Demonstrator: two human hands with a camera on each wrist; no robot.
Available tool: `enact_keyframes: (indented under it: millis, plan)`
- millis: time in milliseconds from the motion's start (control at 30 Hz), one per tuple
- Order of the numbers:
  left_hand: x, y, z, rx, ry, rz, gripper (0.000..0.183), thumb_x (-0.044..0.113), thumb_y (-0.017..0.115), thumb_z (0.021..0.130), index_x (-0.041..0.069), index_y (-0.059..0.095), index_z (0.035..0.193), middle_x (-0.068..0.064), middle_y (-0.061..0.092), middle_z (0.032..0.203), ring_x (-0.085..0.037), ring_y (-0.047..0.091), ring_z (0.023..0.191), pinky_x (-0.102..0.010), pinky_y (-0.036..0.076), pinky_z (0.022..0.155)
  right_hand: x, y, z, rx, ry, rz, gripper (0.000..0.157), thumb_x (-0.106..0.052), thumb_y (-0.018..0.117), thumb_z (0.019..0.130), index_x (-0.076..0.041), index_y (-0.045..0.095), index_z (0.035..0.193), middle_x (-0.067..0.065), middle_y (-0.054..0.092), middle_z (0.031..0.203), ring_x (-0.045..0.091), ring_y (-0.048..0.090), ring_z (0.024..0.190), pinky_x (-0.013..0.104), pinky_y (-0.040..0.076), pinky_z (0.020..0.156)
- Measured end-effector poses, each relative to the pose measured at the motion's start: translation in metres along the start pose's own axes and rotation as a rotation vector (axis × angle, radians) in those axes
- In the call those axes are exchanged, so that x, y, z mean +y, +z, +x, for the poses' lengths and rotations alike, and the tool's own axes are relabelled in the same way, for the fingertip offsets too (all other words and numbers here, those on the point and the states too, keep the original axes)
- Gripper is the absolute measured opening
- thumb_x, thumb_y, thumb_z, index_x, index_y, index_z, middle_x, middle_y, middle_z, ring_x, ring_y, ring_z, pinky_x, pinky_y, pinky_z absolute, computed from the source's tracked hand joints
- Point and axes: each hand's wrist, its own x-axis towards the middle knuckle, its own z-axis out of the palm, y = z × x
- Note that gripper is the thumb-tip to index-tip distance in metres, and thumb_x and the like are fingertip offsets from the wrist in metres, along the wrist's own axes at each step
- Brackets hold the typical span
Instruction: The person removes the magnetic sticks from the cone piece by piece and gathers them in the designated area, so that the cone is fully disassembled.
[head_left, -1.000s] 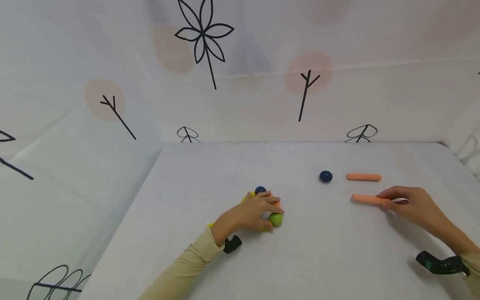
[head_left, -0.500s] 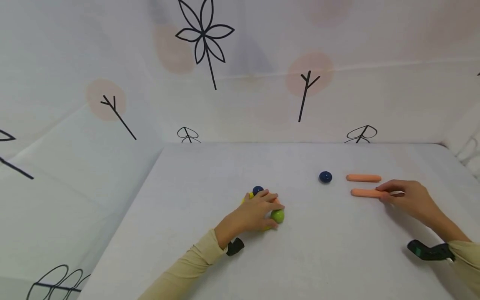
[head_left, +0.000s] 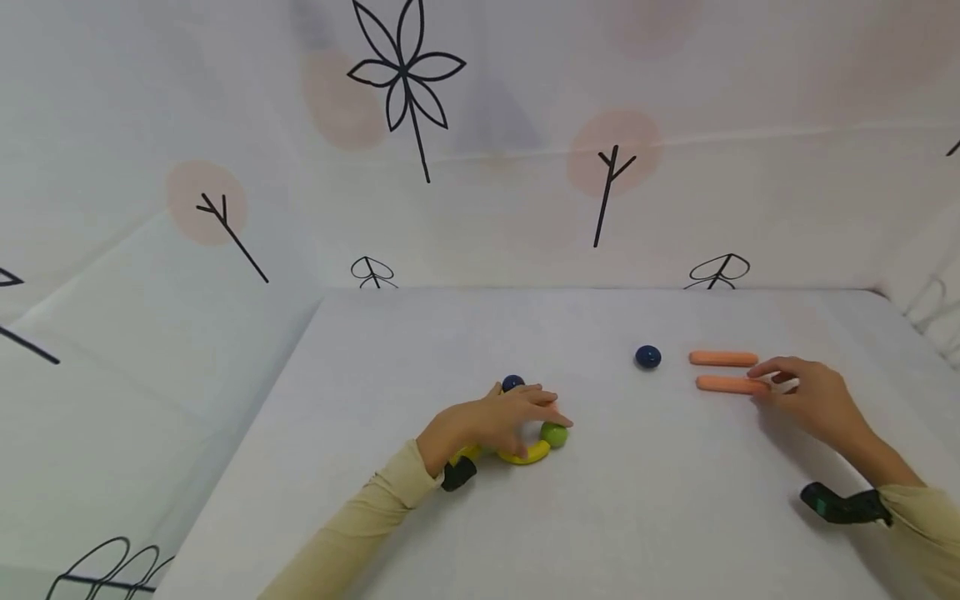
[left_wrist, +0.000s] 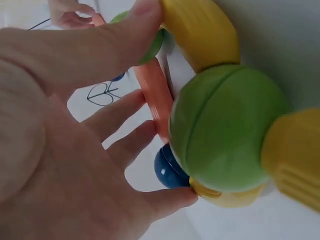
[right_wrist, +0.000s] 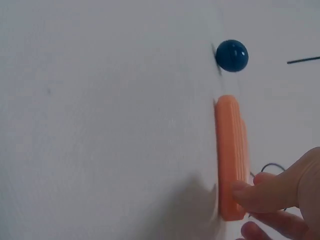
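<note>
My left hand (head_left: 491, 421) is spread over a joined cluster of toy pieces, fingers mostly straight. In the left wrist view, a large green ball (left_wrist: 227, 130) joins yellow curved pieces (left_wrist: 205, 35), with an orange stick (left_wrist: 155, 95) and a blue ball (left_wrist: 170, 167) behind. The thumb touches a yellow piece, and the little fingertip is right at the blue ball. Far right, my right hand (head_left: 813, 404) pinches the right end of a loose orange stick (head_left: 723, 384) lying on the table. Its thumb lies over the stick in the right wrist view.
Another orange stick (head_left: 723, 358) lies parallel just behind the pinched one. A loose dark blue ball (head_left: 648, 357) sits to their left. The white table (head_left: 637, 517) meets a patterned cloth backdrop (head_left: 495, 208). Each wrist carries a small black camera (head_left: 843, 504).
My right hand has brought its orange stick back, closer to the other stick. The left hand has shifted slightly left over the cluster, uncovering more of a yellow piece.
</note>
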Motion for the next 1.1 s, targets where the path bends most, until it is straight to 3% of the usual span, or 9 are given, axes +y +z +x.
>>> enact_keyframes:
  millis: [100,167,300,367,400,600,700,900,1100]
  plan:
    - [0.002,0.004,0.003,-0.010,-0.034,0.032,0.063,0.019,0.071,0.085,0.038,0.045,0.140,0.006,0.024,0.154,-0.016,0.010,0.143,-0.062,0.014,0.107,-0.011,0.001,-0.002,0.019,-0.013,0.007,0.024,-0.007,0.073,0.080,0.003,0.064,0.099,0.030,0.059,0.103,0.036,0.053,0.083,0.027,0.045,0.055]
    - [0.006,0.006,0.005,0.009,-0.069,0.076,0.063,0.027,0.069,0.087,0.039,0.040,0.142,0.003,0.023,0.154,-0.019,0.012,0.143,-0.061,0.019,0.106,-0.006,0.008,0.000,0.033,-0.027,0.018,0.024,-0.022,0.071,0.086,-0.003,0.065,0.100,0.023,0.061,0.104,0.027,0.051,0.086,0.021,0.042,0.055]
    - [0.014,0.008,0.006,0.047,-0.174,0.136,0.065,0.042,0.063,0.089,0.039,0.032,0.146,-0.002,0.021,0.155,-0.022,0.017,0.142,-0.060,0.027,0.103,-0.034,0.010,-0.004,0.035,-0.126,0.059,0.016,-0.018,0.073,0.085,-0.010,0.067,0.098,0.015,0.062,0.106,0.014,0.048,0.085,0.018,0.041,0.059]
    - [0.014,0.006,0.003,0.051,-0.195,0.118,0.066,0.039,0.065,0.089,0.038,0.033,0.146,-0.002,0.021,0.155,-0.021,0.016,0.142,-0.060,0.026,0.104,-0.057,0.010,-0.008,0.017,-0.193,0.082,0.019,-0.009,0.076,0.080,-0.010,0.067,0.096,0.012,0.063,0.104,0.012,0.050,0.083,0.018,0.044,0.061]
    - [0.012,0.003,0.001,0.045,-0.189,0.098,0.066,0.034,0.067,0.088,0.038,0.034,0.146,-0.001,0.020,0.156,-0.019,0.014,0.143,-0.061,0.023,0.105,-0.074,0.007,-0.011,0.001,-0.228,0.094,0.023,-0.003,0.078,0.076,-0.008,0.067,0.096,0.010,0.064,0.102,0.010,0.051,0.081,0.018,0.045,0.061]
    - [-0.003,-0.012,-0.003,-0.039,-0.001,0.041,0.070,0.007,0.072,0.082,0.039,0.047,0.138,0.004,0.020,0.156,-0.015,0.005,0.144,-0.061,0.008,0.109,-0.112,0.016,-0.021,-0.143,-0.351,0.202,0.028,-0.001,0.078,0.073,-0.010,0.067,0.097,0.001,0.066,0.092,0.013,0.058,0.080,0.022,0.052,0.062]
    - [-0.004,-0.013,0.000,-0.075,0.003,0.049,0.069,0.009,0.073,0.082,0.041,0.046,0.138,0.003,0.022,0.155,-0.015,0.009,0.144,-0.061,0.010,0.109,-0.130,0.021,-0.028,-0.235,-0.379,0.254,0.027,-0.002,0.077,0.076,-0.010,0.066,0.099,-0.001,0.065,0.093,0.015,0.059,0.081,0.023,0.052,0.064]
    - [0.006,-0.012,0.004,-0.076,-0.145,0.117,0.070,0.034,0.073,0.083,0.047,0.037,0.141,0.001,0.025,0.154,-0.020,0.019,0.140,-0.062,0.019,0.105,-0.160,0.029,-0.041,-0.427,-0.368,0.338,0.023,-0.010,0.072,0.083,-0.013,0.064,0.104,-0.002,0.063,0.099,0.016,0.058,0.086,0.025,0.052,0.068]
    - [0.014,-0.005,0.008,0.017,-0.298,0.183,0.072,0.056,0.064,0.082,0.042,0.033,0.145,-0.005,0.035,0.146,-0.026,0.035,0.128,-0.057,0.035,0.097,-0.180,0.040,-0.054,-0.534,-0.330,0.399,0.024,-0.016,0.071,0.085,-0.013,0.062,0.107,-0.001,0.062,0.102,0.016,0.058,0.088,0.024,0.052,0.068]
